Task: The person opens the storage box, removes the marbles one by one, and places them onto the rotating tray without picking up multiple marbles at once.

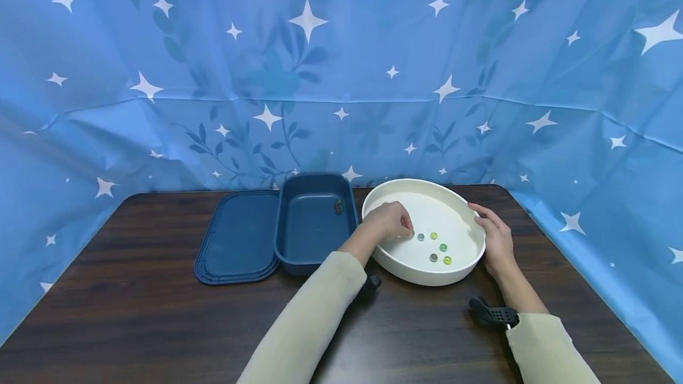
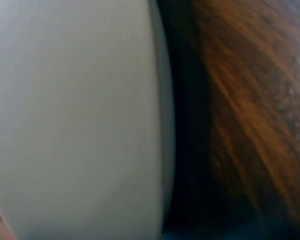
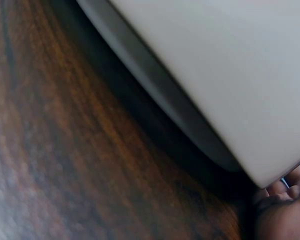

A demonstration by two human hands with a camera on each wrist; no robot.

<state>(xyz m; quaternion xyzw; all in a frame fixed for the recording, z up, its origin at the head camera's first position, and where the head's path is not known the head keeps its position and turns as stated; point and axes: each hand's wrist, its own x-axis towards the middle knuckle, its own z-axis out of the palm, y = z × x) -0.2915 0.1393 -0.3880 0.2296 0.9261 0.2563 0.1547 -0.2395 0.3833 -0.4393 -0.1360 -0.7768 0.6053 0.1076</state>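
A round white shallow basin (image 1: pixel 405 268) holds several small glass marbles, among them a yellow marble (image 1: pixel 447 260), a green marble (image 1: pixel 443 248) and a brownish marble (image 1: pixel 434 258). Over the basin's near left rim reaches my left hand (image 1: pixel 386 221), its thumb and fingertips pinching a small dark marble (image 1: pixel 412 234) low over the floor. On the right side, my right hand (image 1: pixel 496 242) grips the rim with fingers along the outer wall. Up close, the left wrist view shows the basin's wall (image 2: pixel 80 120). Curled fingers (image 3: pixel 280 190) appear at its edge in the right wrist view.
Left of the basin stands a blue rectangular box (image 1: pixel 306 230) with a few dark marbles (image 1: pixel 338 206) inside. Its blue lid (image 1: pixel 240 236) lies flat beside it on the dark wooden table (image 1: pixel 133 289). A blue starry cloth (image 1: pixel 341 64) hangs behind.
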